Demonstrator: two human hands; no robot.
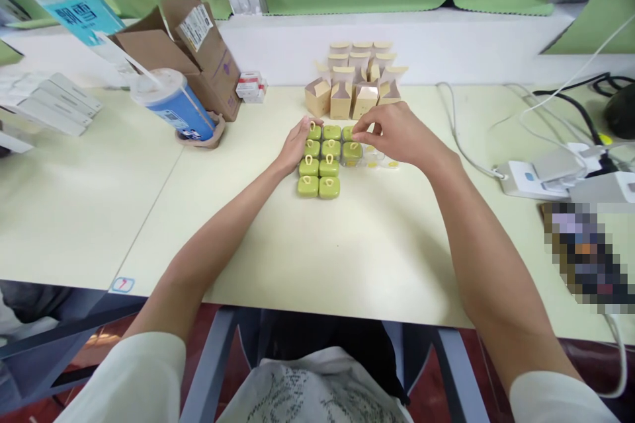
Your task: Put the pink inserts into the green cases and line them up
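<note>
Several small glossy green cases [329, 167] with pale yellow loops on top stand in close rows on the table. My left hand [294, 147] lies along the left side of the rows, its fingers stretched out and touching the cases. At the right end of the back row, the bent fingers of my right hand [389, 132] pinch a green case [348, 133]. Clear plastic pieces with yellow spots [373, 157] lie under and beside this hand, partly hidden by it. Behind the cases stand several small cream-coloured boxes [341, 99] with raised flaps.
On the left are a blue cup [179, 109] with a straw, an open brown carton [211, 56], small red-and-white boxes [251, 86] and white boxes [49, 102]. To the right lie a power strip [533, 178], cables and a pixelated object [590, 251]. The table's front edge is near me.
</note>
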